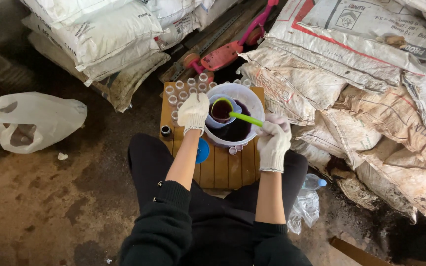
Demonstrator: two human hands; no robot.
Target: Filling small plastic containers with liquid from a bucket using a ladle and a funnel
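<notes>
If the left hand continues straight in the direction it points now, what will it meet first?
The left hand points away from the body, along the wooden table. First it would probably meet the small clear cups standing in rows just beyond its fingertips, though depth is hard to judge from above.

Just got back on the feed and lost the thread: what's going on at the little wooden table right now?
A seated person in white work gloves is ladling dark liquid. The left hand grips a small blue cup held over a white bucket, and the right hand holds a green ladle with its bowl in the cup. The bucket stands on a wooden table beside rows of small clear bottles. Sacks are piled around.
</notes>
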